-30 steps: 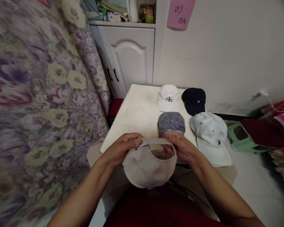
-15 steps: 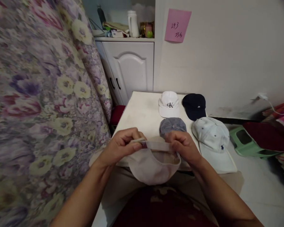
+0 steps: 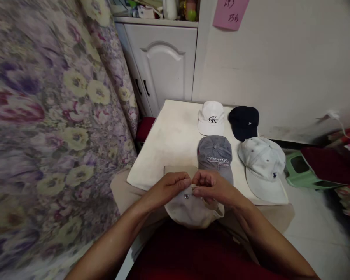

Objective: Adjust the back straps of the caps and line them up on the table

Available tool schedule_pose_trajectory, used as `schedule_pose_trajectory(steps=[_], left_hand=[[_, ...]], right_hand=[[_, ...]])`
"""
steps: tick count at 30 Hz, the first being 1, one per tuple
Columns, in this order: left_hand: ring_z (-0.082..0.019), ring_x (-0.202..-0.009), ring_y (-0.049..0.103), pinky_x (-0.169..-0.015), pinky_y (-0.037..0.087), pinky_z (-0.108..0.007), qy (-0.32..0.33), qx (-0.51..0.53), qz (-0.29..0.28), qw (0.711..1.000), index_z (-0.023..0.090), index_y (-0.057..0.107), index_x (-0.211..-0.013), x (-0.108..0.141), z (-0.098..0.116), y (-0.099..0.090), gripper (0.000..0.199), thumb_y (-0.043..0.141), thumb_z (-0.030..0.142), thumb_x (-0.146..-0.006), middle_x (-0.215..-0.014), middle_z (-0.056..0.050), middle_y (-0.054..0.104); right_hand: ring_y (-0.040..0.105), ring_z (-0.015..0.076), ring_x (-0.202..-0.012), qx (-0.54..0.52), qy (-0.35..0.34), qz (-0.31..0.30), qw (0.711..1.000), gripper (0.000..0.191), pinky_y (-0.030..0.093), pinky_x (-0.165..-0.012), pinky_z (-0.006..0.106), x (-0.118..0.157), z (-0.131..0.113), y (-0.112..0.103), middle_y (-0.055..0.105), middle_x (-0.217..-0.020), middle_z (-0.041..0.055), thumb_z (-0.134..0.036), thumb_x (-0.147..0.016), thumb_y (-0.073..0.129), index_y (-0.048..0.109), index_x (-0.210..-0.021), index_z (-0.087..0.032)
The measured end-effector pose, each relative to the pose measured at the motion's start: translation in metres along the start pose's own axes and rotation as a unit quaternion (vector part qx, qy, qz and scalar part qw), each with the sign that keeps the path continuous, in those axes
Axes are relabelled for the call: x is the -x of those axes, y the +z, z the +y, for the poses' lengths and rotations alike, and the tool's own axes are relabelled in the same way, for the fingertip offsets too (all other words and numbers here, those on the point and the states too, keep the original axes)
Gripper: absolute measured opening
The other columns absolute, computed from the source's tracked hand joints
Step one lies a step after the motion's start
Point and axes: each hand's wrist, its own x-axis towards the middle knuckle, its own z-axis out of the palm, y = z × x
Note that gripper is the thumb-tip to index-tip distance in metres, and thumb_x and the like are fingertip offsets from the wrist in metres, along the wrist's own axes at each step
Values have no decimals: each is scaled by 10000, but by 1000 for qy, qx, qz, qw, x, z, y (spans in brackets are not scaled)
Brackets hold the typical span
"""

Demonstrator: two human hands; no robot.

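A pale beige baseball cap [image 3: 186, 214] is held low over my lap, at the near edge of the table. My left hand [image 3: 173, 186] pinches the cap's back strap from the left. Fingertip to fingertip with it, my right hand [image 3: 211, 187] grips the strap from the right. A small metal buckle [image 3: 187, 196] shows just below the fingers. The exact strap ends are hidden by the fingertips. Just beyond my right hand lies a grey cap [image 3: 215, 151] with lettering on its front.
On the cream-covered table [image 3: 169, 132] lie a white cap [image 3: 211, 118], a navy cap [image 3: 244, 122] and a light blue cap [image 3: 262, 163]. To the right is a green stool [image 3: 299, 171]. A floral curtain [image 3: 61, 116] hangs at the left, a white cabinet [image 3: 163, 66] behind.
My hands have come together at the strap, which was stretched between them before. The buckle now shows. The view has tipped downward, uncovering more of the grey cap.
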Motion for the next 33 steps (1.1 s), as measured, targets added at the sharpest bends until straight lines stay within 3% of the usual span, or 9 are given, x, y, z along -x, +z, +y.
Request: schedule_pose_trajectory(steps=[7, 12, 16, 19, 21, 33], left_hand=[[-126, -663, 439, -600, 313, -248, 4, 56, 13, 998, 155, 597, -857, 1, -11, -2, 287, 557, 435, -906, -759, 13, 536], [-156, -793, 522, -709, 371, -268, 36, 38, -55, 997, 163, 634, -919, 0, -14, -7, 217, 610, 376, -883, -855, -11, 610], [-137, -731, 499, -663, 350, -257, 26, 28, -49, 998, 167, 619, -874, -2, -14, -6, 192, 635, 358, -869, -792, 14, 583], [-131, -737, 501, -668, 354, -256, 25, 58, -26, 998, 167, 607, -888, -3, -11, -4, 181, 654, 339, -858, -806, 19, 571], [-134, -767, 520, -688, 367, -258, 29, 86, -23, 996, 173, 598, -928, -3, -7, -2, 170, 648, 323, -865, -842, 15, 581], [-130, -680, 482, -627, 318, -254, 21, 102, -5, 995, 209, 522, -1093, -2, -10, 3, 254, 591, 380, -918, -779, 31, 565]], right_hand=[[365, 16, -403, -70, 26, -27, 997, 240, 267, -369, 142, 2, 4, -3, 565, -630, -71, -310, -771, 812, 636, -851, -167], [359, 37, -396, -75, 20, 6, 997, 254, 290, -383, 171, 0, 6, -2, 513, -576, -82, -355, -777, 788, 608, -811, -179], [407, 67, -460, 48, -56, 40, 996, 234, 315, -423, 196, 2, 1, 0, 544, -649, -60, -344, -802, 762, 610, -906, -200], [512, 118, -654, 215, -165, 84, 959, 140, 411, -586, 250, 7, -11, 2, 593, -810, -6, -264, -847, 709, 646, -961, -213], [538, 142, -750, 284, -200, 87, 934, 75, 429, -673, 286, 10, -18, 3, 604, -894, 19, -237, -878, 667, 668, -950, -216], [548, 147, -752, 328, -192, 43, 924, 29, 428, -681, 293, 6, -22, 0, 607, -830, 3, -223, -893, 664, 678, -870, -215]])
